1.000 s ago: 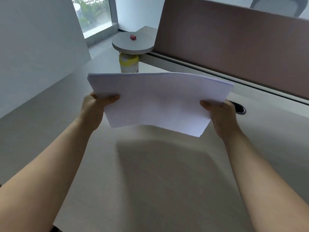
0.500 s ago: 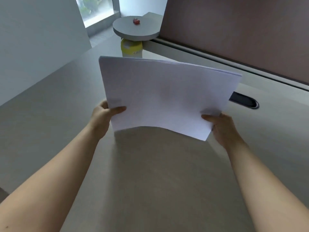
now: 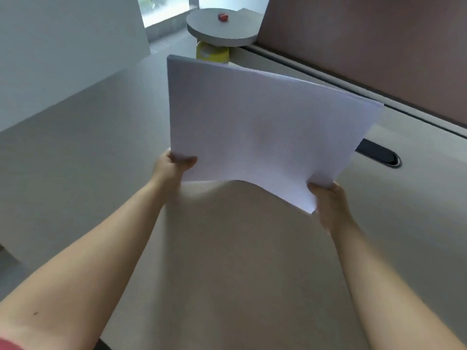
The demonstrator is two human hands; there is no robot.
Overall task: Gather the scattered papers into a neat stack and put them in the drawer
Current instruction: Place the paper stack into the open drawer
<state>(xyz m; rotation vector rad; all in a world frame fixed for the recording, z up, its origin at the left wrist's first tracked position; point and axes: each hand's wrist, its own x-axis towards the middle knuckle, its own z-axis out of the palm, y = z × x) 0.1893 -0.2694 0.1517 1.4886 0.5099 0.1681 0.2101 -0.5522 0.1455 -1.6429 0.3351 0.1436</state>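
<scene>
Both forearms reach forward over the tabletop [image 3: 75, 152]. Left hand [image 3: 170, 168] pinches the lower left corner of the paper stack [image 3: 262, 132], thumb on the near face. Right hand [image 3: 328, 202] closed on the lower right corner. Stack white, blank, held raised and tilted above the tabletop; top edges roughly flush, bottom edge bowed upward between the hands. Beyond the right hand: dark oval cable port [image 3: 379, 154]. Beyond the stack: yellow container [image 3: 212, 53] under a round grey disc [image 3: 222, 27], small red object [image 3: 223, 17] on top.
</scene>
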